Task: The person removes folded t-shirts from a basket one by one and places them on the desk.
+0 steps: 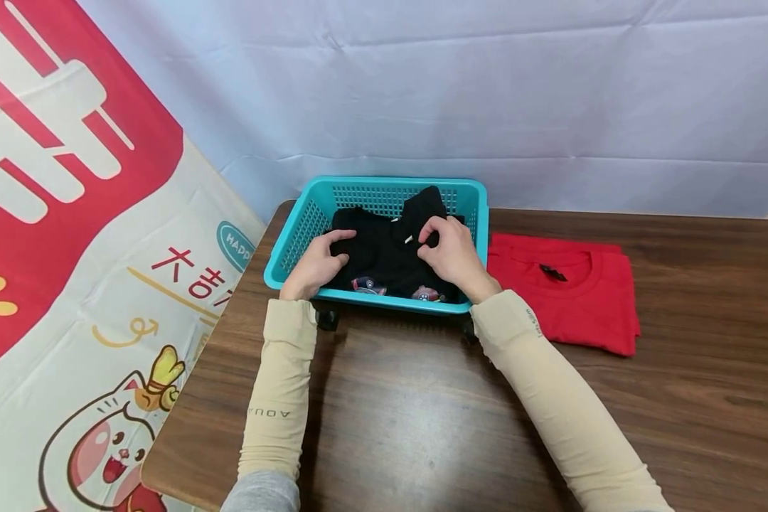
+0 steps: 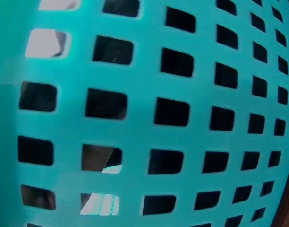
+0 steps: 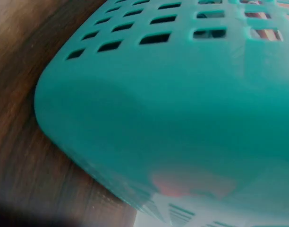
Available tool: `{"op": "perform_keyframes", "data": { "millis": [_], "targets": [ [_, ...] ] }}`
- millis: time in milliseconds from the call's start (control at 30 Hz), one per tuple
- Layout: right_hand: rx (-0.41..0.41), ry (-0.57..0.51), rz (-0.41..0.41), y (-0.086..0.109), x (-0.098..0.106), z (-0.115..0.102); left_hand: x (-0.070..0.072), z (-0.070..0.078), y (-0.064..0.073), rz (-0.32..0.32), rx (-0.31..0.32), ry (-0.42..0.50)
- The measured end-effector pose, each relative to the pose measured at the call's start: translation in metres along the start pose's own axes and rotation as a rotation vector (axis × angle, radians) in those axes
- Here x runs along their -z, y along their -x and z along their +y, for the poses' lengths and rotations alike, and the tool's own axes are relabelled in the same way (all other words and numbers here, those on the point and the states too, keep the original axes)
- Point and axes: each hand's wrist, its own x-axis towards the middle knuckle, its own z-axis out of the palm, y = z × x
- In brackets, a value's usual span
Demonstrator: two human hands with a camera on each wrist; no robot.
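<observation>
A folded black garment (image 1: 384, 245) lies in a turquoise plastic basket (image 1: 377, 301), with a raised, hood-like piece at its upper right. Small white tips and two colourful printed patches show on it. At the garment's left side, my left hand (image 1: 316, 267) reaches over the rim, thumb and forefinger apart on the cloth. My right hand (image 1: 454, 252) is over the garment's right part beside the raised piece, fingers bent and a small gap between thumb and forefinger. Both wrist views show the basket's perforated wall (image 2: 135, 127) and smooth corner (image 3: 135, 104); the hands are hidden there.
A folded red T-shirt (image 1: 576, 299) lies on the brown wooden table (image 1: 409, 398), right of the basket. Behind the table hangs a pale cloth (image 1: 486, 92). A printed banner (image 1: 32, 284) with a cartoon figure stands beyond the table's left edge.
</observation>
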Motion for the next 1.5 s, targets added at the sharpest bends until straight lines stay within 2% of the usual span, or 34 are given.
{"op": "perform_keyframes", "data": {
  "millis": [167, 300, 400, 567, 800, 933, 1067, 1300, 1500],
  "targets": [
    [0.031, -0.122, 0.089, -0.002, 0.001, 0.002, 0.003, -0.004, 0.0, -0.048, -0.071, 0.07],
    [0.0, -0.232, 0.159, -0.002, 0.003, 0.003, 0.006, -0.005, 0.001, -0.062, -0.12, 0.135],
    [-0.047, -0.301, 0.176, -0.001, 0.006, 0.003, 0.006, -0.005, 0.0, -0.025, -0.14, 0.182],
    [-0.128, -0.422, 0.16, 0.0, 0.013, 0.006, 0.004, -0.005, -0.002, 0.066, -0.17, 0.297],
    [-0.157, -0.593, 0.106, 0.002, 0.018, 0.008, 0.004, -0.006, -0.003, 0.103, -0.253, 0.431],
    [-0.116, -0.677, 0.122, 0.005, 0.02, 0.005, 0.008, -0.006, 0.0, 0.068, -0.273, 0.58],
    [-0.042, -0.712, 0.155, 0.006, 0.022, 0.0, 0.011, -0.005, 0.003, 0.016, -0.281, 0.714],
    [0.04, -0.798, 0.212, 0.009, 0.028, -0.01, 0.008, -0.001, 0.003, 0.077, -0.342, 0.687],
    [0.114, -0.796, 0.244, 0.013, 0.035, -0.017, 0.004, 0.004, 0.005, -0.014, -0.324, 0.77]
  ]
}}
